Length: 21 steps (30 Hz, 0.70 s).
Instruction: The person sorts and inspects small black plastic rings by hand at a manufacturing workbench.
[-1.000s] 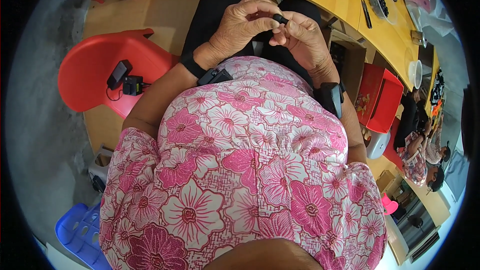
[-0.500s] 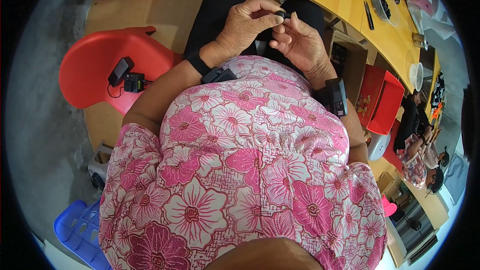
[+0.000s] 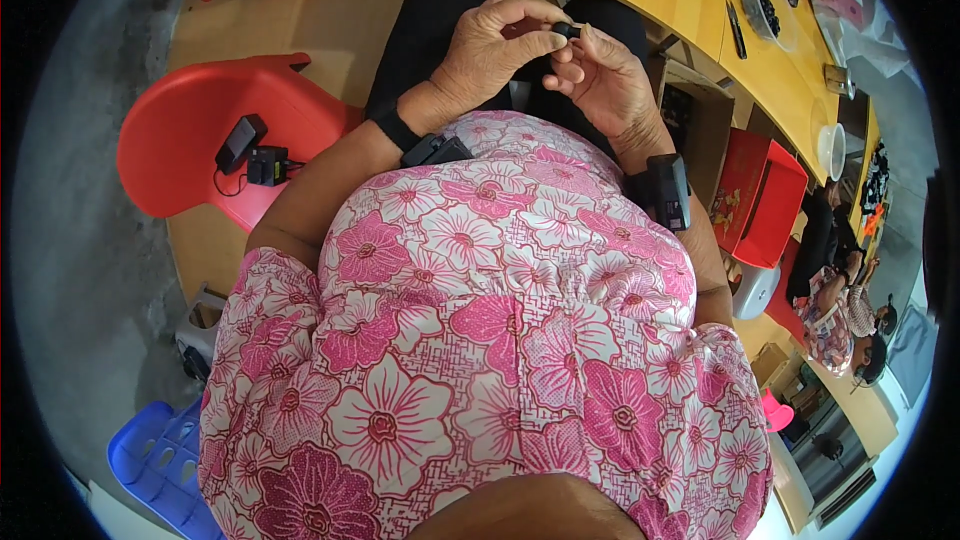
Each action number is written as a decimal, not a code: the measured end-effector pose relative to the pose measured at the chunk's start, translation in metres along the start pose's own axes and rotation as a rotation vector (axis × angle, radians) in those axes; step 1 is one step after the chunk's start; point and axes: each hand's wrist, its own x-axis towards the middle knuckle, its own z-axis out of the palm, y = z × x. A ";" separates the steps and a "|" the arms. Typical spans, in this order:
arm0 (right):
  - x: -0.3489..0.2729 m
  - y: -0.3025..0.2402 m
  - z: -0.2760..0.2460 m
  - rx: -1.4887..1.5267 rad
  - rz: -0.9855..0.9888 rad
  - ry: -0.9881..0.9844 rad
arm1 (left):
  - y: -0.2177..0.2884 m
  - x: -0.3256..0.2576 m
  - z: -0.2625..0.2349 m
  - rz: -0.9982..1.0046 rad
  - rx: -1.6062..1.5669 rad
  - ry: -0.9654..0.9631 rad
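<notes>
Both of my hands are up over my lap, meeting fingertip to fingertip. Far out to the left of my fingers sits a red plastic chair (image 3: 190,130), and on its seat lie a small black device (image 3: 241,143) and a black charger block (image 3: 267,166) with a thin cable. Nearer in, my left hand (image 3: 490,55) curls over from the left, its fingers (image 3: 520,12) bent and closed down, thumb and forefinger pinching a small black piece (image 3: 566,30). A black wrist strap (image 3: 425,145) wraps that forearm just behind the hand. The small black piece sits right at the tips, at the top of the gap between my two hands, touching both. My right hand (image 3: 605,90) comes in from the right with its fingers (image 3: 590,45) partly curled; the forefinger tip presses against the right side of the piece, so both hands grip it together. How much of the piece is hidden under my fingertips I cannot tell. Behind my right wrist sits a second black band with a boxy unit (image 3: 668,190). Farther to the right of my fingers runs a yellow wooden table (image 3: 690,0), and below its edge stands an open red box (image 3: 765,200).
</notes>
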 end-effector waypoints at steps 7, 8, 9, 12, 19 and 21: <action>-0.003 -0.007 0.020 -0.499 -0.242 0.095 | 0.019 0.004 -0.006 0.190 0.287 -0.019; -0.003 -0.008 0.021 -0.500 -0.243 0.097 | 0.020 0.005 -0.006 0.191 0.285 -0.020; -0.003 -0.008 0.022 -0.571 -0.294 0.076 | 0.020 0.006 -0.007 0.219 0.301 -0.016; -0.005 -0.009 0.025 -0.705 -0.372 0.068 | 0.019 0.007 -0.007 0.267 0.310 -0.011; -0.011 -0.011 0.038 -0.970 -0.484 0.128 | 0.021 0.006 -0.006 0.264 0.247 -0.014; -0.010 -0.010 0.037 -0.980 -0.513 0.118 | 0.022 0.007 -0.005 0.279 0.241 -0.012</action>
